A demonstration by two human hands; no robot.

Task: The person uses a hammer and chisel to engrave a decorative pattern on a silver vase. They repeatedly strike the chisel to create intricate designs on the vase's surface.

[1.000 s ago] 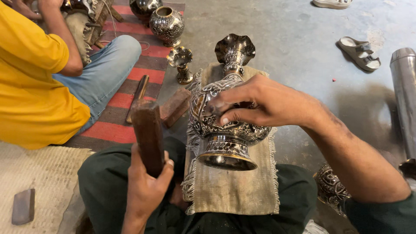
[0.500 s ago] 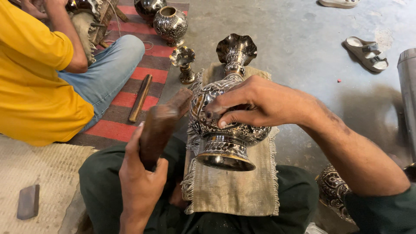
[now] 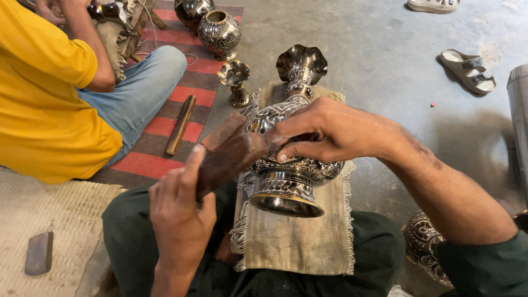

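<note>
Wooden block (image 3: 231, 157) gripped by closed left fingers (image 3: 184, 181).

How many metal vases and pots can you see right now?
5: a big vase under the right hand, a small goblet, a round pot, a dark pot cut off at top, and one partly hidden by the right elbow.

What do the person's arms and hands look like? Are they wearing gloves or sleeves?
No gloves: both hands are bare. The left hand shows short fingernails and a bare wrist, with no sleeve in view. The right hand leads into a bare forearm with some dark marks on it, and a dark green sleeve starts up near the elbow. No rings or watch show.
</note>
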